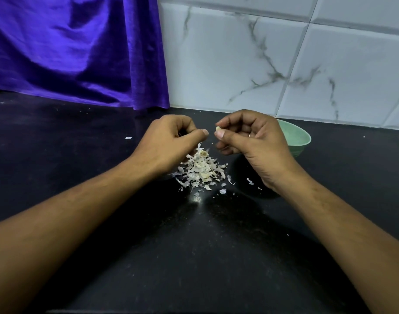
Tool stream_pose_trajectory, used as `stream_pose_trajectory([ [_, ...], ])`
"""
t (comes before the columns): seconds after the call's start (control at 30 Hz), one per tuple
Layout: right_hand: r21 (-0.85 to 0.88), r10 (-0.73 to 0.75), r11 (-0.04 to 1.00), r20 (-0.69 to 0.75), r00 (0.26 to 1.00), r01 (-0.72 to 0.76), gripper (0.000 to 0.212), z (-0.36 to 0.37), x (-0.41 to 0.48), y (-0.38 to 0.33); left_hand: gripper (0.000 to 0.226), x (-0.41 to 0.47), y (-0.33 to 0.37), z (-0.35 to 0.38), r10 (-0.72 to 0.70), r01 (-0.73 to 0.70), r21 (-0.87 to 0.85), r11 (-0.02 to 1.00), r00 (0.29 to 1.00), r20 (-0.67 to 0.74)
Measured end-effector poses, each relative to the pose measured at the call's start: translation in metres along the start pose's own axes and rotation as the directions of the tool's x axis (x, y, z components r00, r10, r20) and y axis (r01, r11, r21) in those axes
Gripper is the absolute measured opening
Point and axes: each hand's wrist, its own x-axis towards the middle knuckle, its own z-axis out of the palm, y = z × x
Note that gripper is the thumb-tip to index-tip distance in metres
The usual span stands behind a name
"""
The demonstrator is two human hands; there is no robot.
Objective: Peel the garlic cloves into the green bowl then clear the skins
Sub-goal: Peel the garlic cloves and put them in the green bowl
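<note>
My right hand (250, 141) pinches a small pale garlic clove (217, 128) between thumb and forefinger, above the counter. My left hand (171, 141) hovers just left of it with fingers curled and thumb against forefinger; whether it holds a bit of skin I cannot tell. Below both hands lies a heap of papery garlic skins (202, 169) on the black counter (194, 245). The green bowl (298, 138) stands behind my right hand, partly hidden by it; its contents are out of sight.
Loose skin flakes (249, 181) lie scattered to the right of the heap, and one flake (128, 138) lies off to the left. A purple cloth (80, 53) hangs at the back left. White marbled wall tiles (284, 64) close off the back.
</note>
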Motion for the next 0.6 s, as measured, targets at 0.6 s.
stream_pose_trajectory([
  [0.6,-0.095,-0.027,0.995,0.044,0.999,0.031,0.008,-0.0030,0.0014,0.0057,0.011,0.0004,0.0038,0.0000,-0.071,0.134,-0.398,0.907,0.983,0.169],
])
